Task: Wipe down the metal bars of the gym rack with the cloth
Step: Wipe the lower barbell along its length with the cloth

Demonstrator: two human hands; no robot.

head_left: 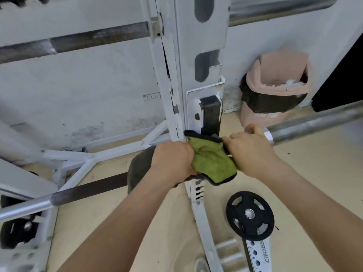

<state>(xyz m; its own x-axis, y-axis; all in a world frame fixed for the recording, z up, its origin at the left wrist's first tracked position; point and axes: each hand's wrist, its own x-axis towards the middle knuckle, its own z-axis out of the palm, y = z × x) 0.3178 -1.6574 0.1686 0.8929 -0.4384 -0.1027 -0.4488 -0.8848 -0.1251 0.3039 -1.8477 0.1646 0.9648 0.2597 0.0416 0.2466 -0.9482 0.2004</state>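
Scuffed wall, pale floor, gym rack (180, 75) close up.
Bunched over the bar (314, 126) by the upright sits the cloth (212, 160), the left hand (172, 160) with its grip clamped on it; the right hand (251, 148) clamps the bar beside it. A hard tug might snag it on the black hook (211, 114).

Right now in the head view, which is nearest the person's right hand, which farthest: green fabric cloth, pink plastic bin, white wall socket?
1. Green fabric cloth, against the right hand gripping the steel bar.
2. Pink plastic bin, behind, by the wall.
3. White wall socket, far left.
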